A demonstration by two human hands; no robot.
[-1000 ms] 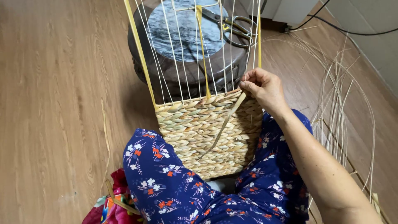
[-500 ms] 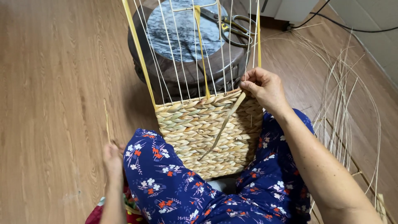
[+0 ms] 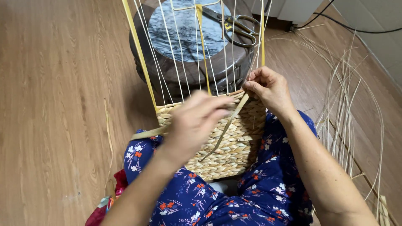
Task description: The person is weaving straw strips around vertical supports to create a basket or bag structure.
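The basket (image 3: pixel 217 142) sits on the person's lap. The right hand (image 3: pixel 270 90) pinches a straw strip (image 3: pixel 224 129) at the basket's rim. The left hand (image 3: pixel 194 121), blurry, holds another strip (image 3: pixel 146 134) in front.

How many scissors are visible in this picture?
1. The scissors lie on the round stool behind the half-woven basket, seen through its upright strands. Others may be hidden.

- Steel scissors with looped handles (image 3: pixel 236 26) lie on a round dark stool with a blue-grey marbled top (image 3: pixel 184 29).
- Loose pale reed strands (image 3: pixel 347 100) fan over the wooden plank floor (image 3: pixel 54 83) at its right edge.
- A black cable (image 3: pixel 356 28) runs along the floor's top right corner.
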